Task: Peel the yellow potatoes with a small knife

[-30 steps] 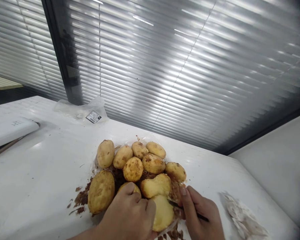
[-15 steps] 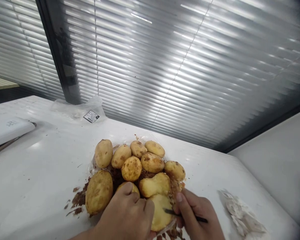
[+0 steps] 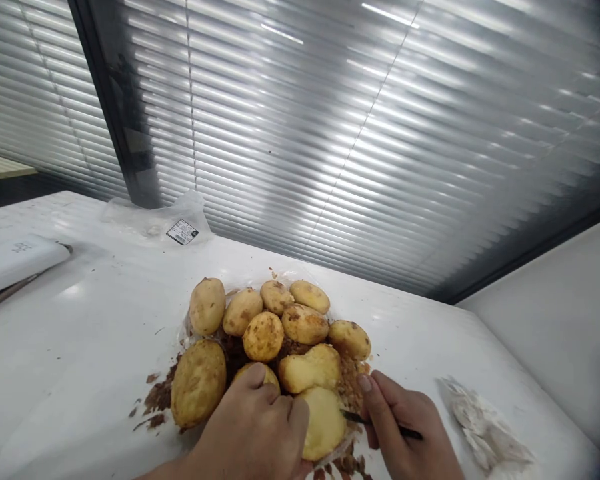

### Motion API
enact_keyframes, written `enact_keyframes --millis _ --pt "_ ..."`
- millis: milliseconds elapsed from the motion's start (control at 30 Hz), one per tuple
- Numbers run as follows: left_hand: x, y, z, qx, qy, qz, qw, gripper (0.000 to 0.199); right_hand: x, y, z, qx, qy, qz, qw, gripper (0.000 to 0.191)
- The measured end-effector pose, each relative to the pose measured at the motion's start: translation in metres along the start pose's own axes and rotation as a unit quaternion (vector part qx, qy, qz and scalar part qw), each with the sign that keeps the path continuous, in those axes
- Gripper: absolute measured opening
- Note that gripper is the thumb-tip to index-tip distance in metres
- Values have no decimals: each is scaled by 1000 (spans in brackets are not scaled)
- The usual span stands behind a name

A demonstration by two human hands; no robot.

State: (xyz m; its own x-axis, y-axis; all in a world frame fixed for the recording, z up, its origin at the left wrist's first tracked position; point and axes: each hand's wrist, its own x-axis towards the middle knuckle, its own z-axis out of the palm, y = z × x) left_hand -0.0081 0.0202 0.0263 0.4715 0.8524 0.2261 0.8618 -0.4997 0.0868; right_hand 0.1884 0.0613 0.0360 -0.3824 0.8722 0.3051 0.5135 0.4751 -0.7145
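My left hand (image 3: pixel 254 427) is closed around the left side of a smooth, pale yellow potato (image 3: pixel 324 423). Between the thumb and fingers of my right hand (image 3: pixel 406 420) is a thin black tool (image 3: pixel 353 417), its tip at the right side of that potato; whether it has a blade I cannot tell. Just behind the held potato lies another pale, lumpy potato (image 3: pixel 311 369). A further potato (image 3: pixel 267 377) is partly hidden behind my left hand. To the left sits a large potato (image 3: pixel 199 383) with brownish patches.
Several more potatoes (image 3: pixel 263 337) lie behind my hands on a clear plastic sheet with brown peelings (image 3: pixel 161 398). A crumpled white tissue (image 3: pixel 485 427) is at the right. Farther back are a labelled plastic bag (image 3: pixel 182 231) and a white case (image 3: pixel 23 262), before window blinds.
My right hand has moved slightly to the right, drawing the black tool's tip from the potato's face to its right edge. My left hand keeps its place.
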Motion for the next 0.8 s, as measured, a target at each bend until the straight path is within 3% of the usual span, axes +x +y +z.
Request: enact_keyframes --millis 167,333,467,633,800 --pt "1 0 0 -7 -3 1 1000 33 -3 2 1 11 -64 12 998 45" --pt "0 -1 0 -5 -16 3 1000 33 0 2 -1 -6 -3 2 1000 44" --pt "0 -1 0 -11 -17 5 1000 32 0 1 -2 20 -71 -15 997 45" --pt "1 -1 1 -5 -5 3 1000 34 3 -1 -5 -37 -9 -28 999 41" --pt "-1 -1 2 -2 17 5 1000 33 5 -7 -8 -31 -85 -85 992 47"
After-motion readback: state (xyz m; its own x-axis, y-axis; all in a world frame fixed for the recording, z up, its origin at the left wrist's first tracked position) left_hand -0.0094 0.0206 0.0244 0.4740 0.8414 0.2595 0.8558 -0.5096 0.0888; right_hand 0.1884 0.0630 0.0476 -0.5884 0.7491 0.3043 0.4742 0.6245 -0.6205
